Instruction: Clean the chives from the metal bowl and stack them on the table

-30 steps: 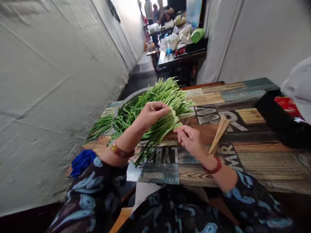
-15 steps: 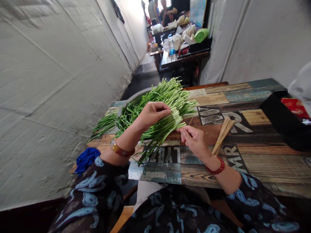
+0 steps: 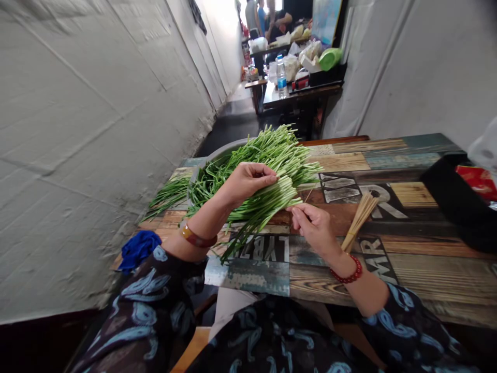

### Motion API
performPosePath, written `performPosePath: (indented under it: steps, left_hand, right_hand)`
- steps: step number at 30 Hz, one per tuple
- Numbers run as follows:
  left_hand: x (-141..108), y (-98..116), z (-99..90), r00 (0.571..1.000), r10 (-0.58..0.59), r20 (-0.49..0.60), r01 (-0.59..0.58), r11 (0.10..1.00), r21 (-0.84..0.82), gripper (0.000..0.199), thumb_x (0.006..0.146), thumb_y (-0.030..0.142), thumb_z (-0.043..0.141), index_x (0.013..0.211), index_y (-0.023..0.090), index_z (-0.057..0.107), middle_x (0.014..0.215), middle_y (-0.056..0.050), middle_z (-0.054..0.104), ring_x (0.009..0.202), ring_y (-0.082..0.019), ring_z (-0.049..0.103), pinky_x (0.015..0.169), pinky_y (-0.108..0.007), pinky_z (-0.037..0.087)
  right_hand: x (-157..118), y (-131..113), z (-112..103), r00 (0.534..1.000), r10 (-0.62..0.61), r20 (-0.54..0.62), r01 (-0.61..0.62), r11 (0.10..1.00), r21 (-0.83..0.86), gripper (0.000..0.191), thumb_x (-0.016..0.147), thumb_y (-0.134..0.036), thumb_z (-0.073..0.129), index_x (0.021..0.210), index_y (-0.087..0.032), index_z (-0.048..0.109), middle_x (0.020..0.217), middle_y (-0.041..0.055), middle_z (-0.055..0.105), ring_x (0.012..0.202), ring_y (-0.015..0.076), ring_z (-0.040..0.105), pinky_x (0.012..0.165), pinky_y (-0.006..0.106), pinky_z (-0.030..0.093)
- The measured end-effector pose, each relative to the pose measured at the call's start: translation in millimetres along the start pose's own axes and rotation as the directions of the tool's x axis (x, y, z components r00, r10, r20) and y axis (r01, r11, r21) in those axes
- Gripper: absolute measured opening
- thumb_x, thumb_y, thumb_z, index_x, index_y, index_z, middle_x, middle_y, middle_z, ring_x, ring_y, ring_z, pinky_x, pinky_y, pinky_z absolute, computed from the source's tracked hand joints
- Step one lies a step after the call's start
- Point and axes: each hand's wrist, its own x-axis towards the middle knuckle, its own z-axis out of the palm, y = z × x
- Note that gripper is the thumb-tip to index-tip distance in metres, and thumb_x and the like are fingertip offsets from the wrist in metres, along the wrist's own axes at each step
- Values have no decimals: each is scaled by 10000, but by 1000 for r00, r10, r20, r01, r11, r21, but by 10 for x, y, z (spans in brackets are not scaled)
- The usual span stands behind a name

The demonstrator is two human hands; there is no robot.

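My left hand [image 3: 252, 181] is closed in a pinch on a flat row of garlic chives [image 3: 285, 190], their pale cut ends side by side and pointing right. Their green leaves trail down over the table's near edge. Against the nearest stalks, my right hand [image 3: 312, 225] has thumb and forefinger pressed together; what they pinch is too small to make out. A thin stick [image 3: 308, 196] shows just behind those fingers. Under and beyond my left hand, a large heap of garlic chives [image 3: 272, 142] fills a grey basin [image 3: 229, 146]. Right of my right hand lies a bundle of bamboo skewers [image 3: 359, 217].
More chives [image 3: 169, 194] lie left of the basin on the patchwork wooden table [image 3: 435, 264]. A blue cloth [image 3: 139, 251] sits at the left corner by the wall. At right is a black container [image 3: 446, 197] with a red packet. People and a cluttered table [image 3: 272, 96] are beyond.
The view has shifted slightly, so the scene sits a little further right. Both hands keep nearly the same pose at the chives.
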Motion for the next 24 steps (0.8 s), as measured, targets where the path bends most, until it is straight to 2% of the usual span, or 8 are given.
performPosePath:
  steps: [9, 20, 24]
  left_hand:
    - [1, -1, 13, 1000, -2, -2, 2, 1000, -23, 234, 645, 314, 828, 705, 113, 724, 664, -9, 667, 610, -84, 529, 611, -232, 390]
    - [24, 47, 14, 998, 51, 25, -53, 995, 83, 191, 658, 277, 805, 675, 117, 703, 637, 0, 638, 591, -83, 513, 585, -229, 388]
    - [27, 38, 9, 998, 30, 57, -33, 998, 56, 182, 654, 267, 811, 669, 118, 707, 637, 3, 640, 593, -81, 514, 591, -227, 391]
  right_hand:
    - [0, 14, 1, 1000, 12, -5, -12, 1000, -8, 343, 981, -424, 540, 958, -145, 737, 556, -25, 557, 456, 97, 454, 427, 213, 337]
    - [-7, 20, 8, 1000, 28, -3, -28, 999, -25, 342, 994, -432, 527, 953, -156, 725, 567, -25, 553, 443, 97, 445, 425, 220, 337]
    - [-18, 37, 10, 1000, 22, 3, -22, 1000, -16, 339, 998, -425, 519, 943, -156, 718, 577, -24, 562, 438, 92, 448, 425, 217, 343]
